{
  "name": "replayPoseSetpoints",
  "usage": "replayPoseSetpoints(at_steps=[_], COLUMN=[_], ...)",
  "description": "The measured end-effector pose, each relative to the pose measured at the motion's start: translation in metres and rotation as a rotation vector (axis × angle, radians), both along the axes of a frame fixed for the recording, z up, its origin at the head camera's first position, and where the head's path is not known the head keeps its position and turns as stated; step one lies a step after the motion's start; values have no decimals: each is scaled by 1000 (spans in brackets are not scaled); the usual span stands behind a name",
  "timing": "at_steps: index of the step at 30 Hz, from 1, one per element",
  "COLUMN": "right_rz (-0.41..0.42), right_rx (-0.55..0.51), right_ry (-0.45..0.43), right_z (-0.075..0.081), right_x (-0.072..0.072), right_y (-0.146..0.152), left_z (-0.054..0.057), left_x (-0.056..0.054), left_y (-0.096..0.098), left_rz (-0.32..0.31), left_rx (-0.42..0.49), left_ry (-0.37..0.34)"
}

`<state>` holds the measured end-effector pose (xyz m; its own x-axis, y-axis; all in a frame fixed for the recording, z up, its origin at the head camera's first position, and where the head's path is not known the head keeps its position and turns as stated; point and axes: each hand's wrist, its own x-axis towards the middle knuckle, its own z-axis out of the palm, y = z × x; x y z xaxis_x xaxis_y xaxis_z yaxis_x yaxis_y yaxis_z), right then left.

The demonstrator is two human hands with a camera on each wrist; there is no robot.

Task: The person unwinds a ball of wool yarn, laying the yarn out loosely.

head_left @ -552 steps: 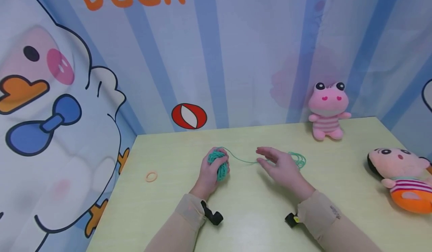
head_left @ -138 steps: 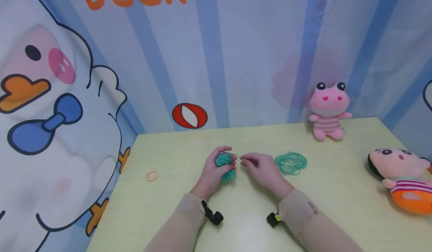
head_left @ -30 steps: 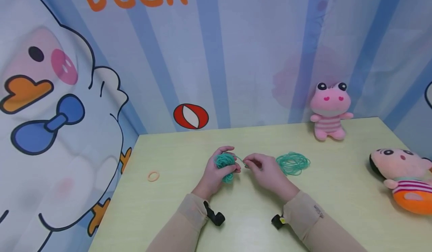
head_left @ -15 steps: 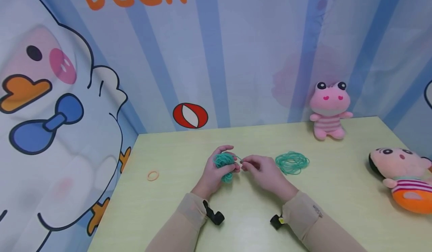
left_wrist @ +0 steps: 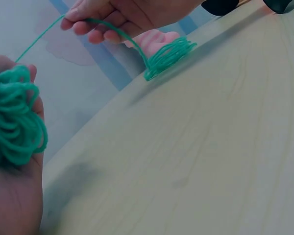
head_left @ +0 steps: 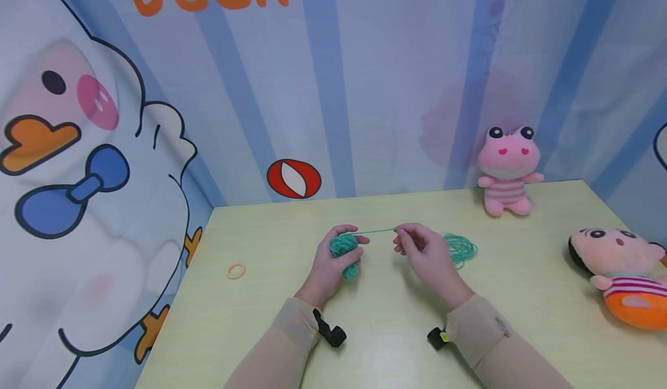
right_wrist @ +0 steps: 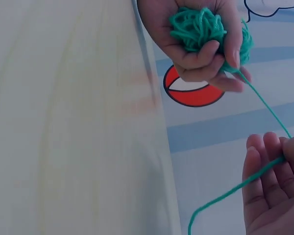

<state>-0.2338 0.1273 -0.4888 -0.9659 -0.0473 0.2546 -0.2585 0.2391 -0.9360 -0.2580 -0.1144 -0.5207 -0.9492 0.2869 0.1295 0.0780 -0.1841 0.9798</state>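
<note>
A bundle of green yarn sits in my left hand, thumb and fingers curled round it. From its top a single strand runs taut to my right hand, which pinches it between thumb and fingertips. In the left wrist view the strand continues past the right hand down to a loose coil of yarn. That coil lies on the table, partly hidden behind my right hand in the head view. The right wrist view shows the wound yarn bulging between the left hand's fingers.
A peach-coloured ring lies on the table to the left. At the back right sits a pink frog plush. Another plush doll lies at the right edge. A printed curtain hangs behind the table.
My right hand has moved right and slightly up, away from the left hand, stretching the strand between them. My left hand keeps its grip on the yarn, nearly in place.
</note>
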Motion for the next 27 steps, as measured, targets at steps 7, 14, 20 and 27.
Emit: replayPoseSetpoints(at_steps=[7, 14, 20, 27], right_rz=[-120, -249, -280, -313], right_rx=[-49, -57, 11, 144], right_ry=[57, 57, 25, -83], right_z=[4, 3, -3, -6], right_x=[3, 5, 5, 6], right_y=[30, 62, 87, 113], left_z=[-1, 1, 2, 3], left_x=[-2, -2, -2, 0], left_y=[2, 2, 1, 1], left_rz=[46, 96, 102, 181], left_rx=[103, 176, 187, 124], left_ry=[-14, -39, -61, -30])
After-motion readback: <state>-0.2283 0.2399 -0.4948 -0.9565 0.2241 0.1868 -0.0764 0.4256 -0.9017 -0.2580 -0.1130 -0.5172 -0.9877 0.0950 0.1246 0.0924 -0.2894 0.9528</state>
